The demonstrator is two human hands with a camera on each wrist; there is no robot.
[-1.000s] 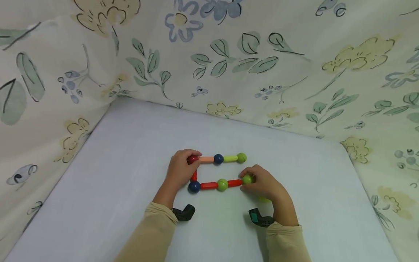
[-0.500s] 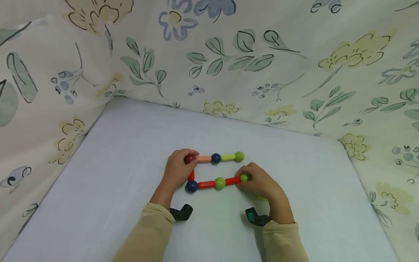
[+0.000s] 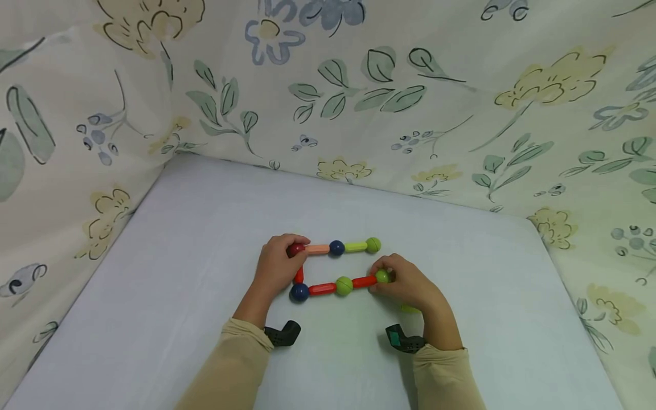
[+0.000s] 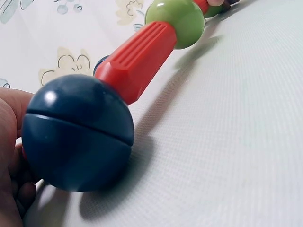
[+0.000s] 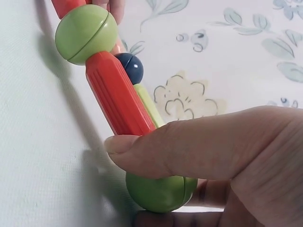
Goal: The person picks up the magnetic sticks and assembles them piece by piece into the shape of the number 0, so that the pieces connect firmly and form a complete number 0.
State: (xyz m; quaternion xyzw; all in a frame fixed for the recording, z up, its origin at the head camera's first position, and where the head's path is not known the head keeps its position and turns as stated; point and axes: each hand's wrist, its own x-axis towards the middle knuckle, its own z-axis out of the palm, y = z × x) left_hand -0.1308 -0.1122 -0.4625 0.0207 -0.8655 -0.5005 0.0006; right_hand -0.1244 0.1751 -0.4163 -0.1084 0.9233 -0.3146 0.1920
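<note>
My left hand (image 3: pixel 279 265) grips a red ball (image 3: pixel 295 250) at the far left corner of a magnetic ball-and-stick chain. From that ball a peach stick (image 3: pixel 317 249), a navy ball (image 3: pixel 336 248), a lime stick (image 3: pixel 355 247) and a green ball (image 3: pixel 373 245) run right. A red stick (image 3: pixel 299 275) links it to a nearer navy ball (image 4: pixel 78 135). The near row continues through a red stick (image 3: pixel 322 289), a green ball (image 5: pixel 86 34) and another red stick (image 5: pixel 118 94). With thumb and fingers, my right hand (image 3: pixel 407 282) pinches the green ball (image 5: pixel 161 191) ending it.
A yellow-green stick (image 3: pixel 410 308) lies on the white table (image 3: pixel 205 199), partly hidden under the right wrist. Flowered cloth (image 3: pixel 359 119) hangs along the back and sides. Each wrist wears a black camera mount (image 3: pixel 284 333).
The head view has shifted slightly. My right hand has moved a little away from me with the near row's end, so that row now slants. My left hand keeps its grip.
</note>
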